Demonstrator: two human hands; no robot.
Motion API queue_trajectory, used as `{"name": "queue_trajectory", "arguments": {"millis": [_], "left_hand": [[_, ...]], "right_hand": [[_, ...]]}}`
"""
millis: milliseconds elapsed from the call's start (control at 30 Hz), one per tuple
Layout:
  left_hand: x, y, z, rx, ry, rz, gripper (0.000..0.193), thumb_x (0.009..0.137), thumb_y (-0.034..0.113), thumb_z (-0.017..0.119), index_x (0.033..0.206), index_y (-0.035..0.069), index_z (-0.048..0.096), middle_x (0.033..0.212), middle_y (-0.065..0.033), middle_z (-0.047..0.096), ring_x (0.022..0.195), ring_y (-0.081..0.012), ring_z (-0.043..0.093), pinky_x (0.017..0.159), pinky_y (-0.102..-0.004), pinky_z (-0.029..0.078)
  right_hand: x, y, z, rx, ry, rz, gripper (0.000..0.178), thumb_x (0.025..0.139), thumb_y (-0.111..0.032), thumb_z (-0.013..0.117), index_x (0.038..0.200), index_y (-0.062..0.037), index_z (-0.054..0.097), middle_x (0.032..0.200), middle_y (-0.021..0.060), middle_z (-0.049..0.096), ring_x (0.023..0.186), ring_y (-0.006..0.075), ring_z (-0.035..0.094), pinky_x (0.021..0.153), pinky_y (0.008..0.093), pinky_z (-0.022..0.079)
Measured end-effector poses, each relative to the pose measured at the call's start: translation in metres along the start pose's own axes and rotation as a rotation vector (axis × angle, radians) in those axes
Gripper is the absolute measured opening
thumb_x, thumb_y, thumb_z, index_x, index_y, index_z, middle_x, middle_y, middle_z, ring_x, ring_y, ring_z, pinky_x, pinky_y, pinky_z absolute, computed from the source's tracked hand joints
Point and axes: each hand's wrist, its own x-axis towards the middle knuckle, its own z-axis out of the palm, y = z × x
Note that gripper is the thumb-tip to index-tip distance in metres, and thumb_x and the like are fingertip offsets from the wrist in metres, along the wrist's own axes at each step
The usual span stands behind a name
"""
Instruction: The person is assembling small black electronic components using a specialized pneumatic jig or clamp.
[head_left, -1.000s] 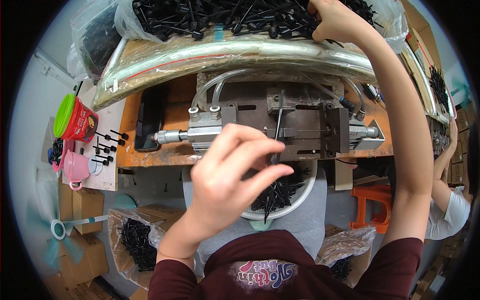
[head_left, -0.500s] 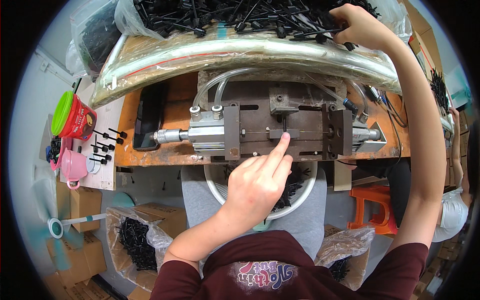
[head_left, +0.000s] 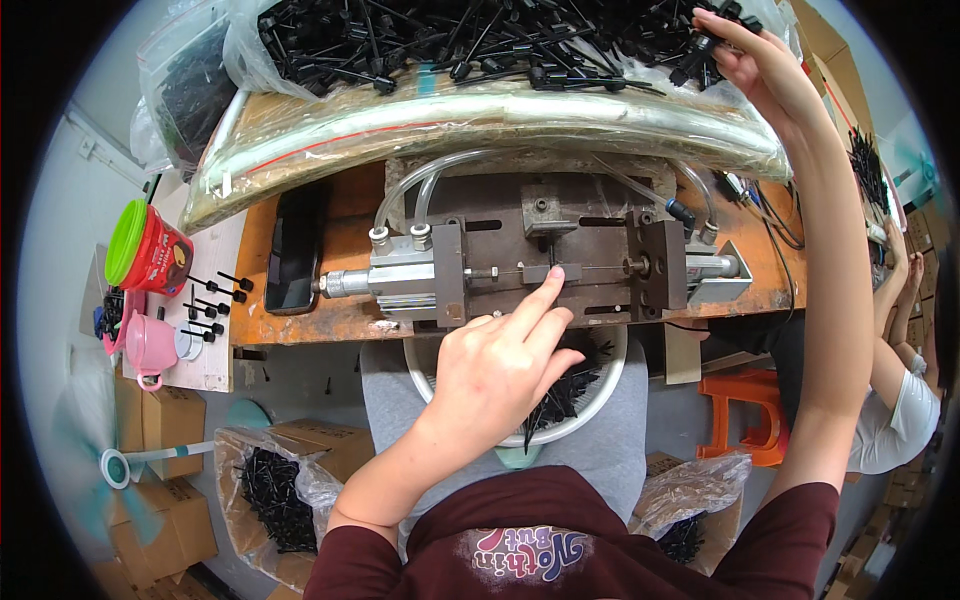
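Observation:
My left hand (head_left: 490,375) reaches over the front of a dark metal clamping fixture (head_left: 510,210). Its index fingertip rests on a small dark block (head_left: 536,274) at the fixture's middle; the thumb and other fingers are apart, gripping nothing visible. A cylinder (head_left: 405,275) sits at each end, with thin rods pointing toward the block. At the far right, my right hand (head_left: 768,75) is closed around black plastic stemmed parts (head_left: 698,52), above the edge of a heap of similar parts (head_left: 450,40). How many it holds cannot be made out.
A white basket (head_left: 415,375) with black parts sits on my lap. To the left are a phone (head_left: 295,250), a red tub (head_left: 160,255) and a pink cup (head_left: 150,345). Boxes, a fan (head_left: 115,468), an orange stool (head_left: 742,410) and another person (head_left: 900,400) surround the bench.
My right hand has lifted and turned at the heap, with black parts now in its fingers. The fixture's rods reach farther inward. My left fingertip stays at the block.

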Motion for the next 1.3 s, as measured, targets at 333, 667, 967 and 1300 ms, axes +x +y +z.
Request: {"name": "queue_trajectory", "arguments": {"millis": [333,667,967,1300], "left_hand": [[0.01,0.004,-0.017,-0.781,0.139,-0.159,0.06,0.075,-0.004,0.076,0.131,-0.001,0.056,0.136,-0.0165,0.054,0.115,-0.0237,0.061,0.091,-0.0334,0.054],[-0.019,0.009,-0.017,-0.456,0.159,-0.092,0.032,0.065,0.001,0.083,0.095,0.002,0.073,0.101,-0.0125,0.07,0.083,-0.0199,0.069,0.07,-0.0295,0.057],[-0.009,0.0,0.012,0.174,0.076,0.034,0.025,0.07,0.014,0.079,0.091,0.004,0.07,0.116,-0.0105,0.068,0.063,-0.0159,0.064,0.057,-0.0256,0.049],[-0.004,0.005,0.001,-0.093,0.076,0.089,0.029,0.069,0.011,0.079,0.096,0.005,0.071,0.108,-0.0099,0.07,0.068,-0.0181,0.066,0.06,-0.0276,0.052]], "right_hand": [[-0.164,-0.006,0.093,0.664,-0.119,0.33,0.021,0.093,-0.023,0.062,0.095,-0.0018,0.063,0.074,0.0031,0.065,0.044,0.0004,0.047,0.037,0.0146,0.034],[-0.202,0.009,0.096,0.572,0.12,0.345,0.02,0.099,-0.018,0.054,0.102,0.0011,0.058,0.088,0.0043,0.057,0.051,0.0015,0.047,0.042,0.0155,0.035],[-0.229,-0.003,0.098,0.489,0.16,0.356,0.016,0.094,-0.013,0.061,0.097,0.003,0.059,0.084,0.007,0.061,0.049,0.0066,0.049,0.043,0.0198,0.037],[-0.243,0.002,0.1,0.573,0.051,0.54,0.014,0.092,-0.012,0.063,0.092,0.0007,0.057,0.073,0.0048,0.058,0.043,0.0047,0.044,0.038,0.0188,0.035]]}}
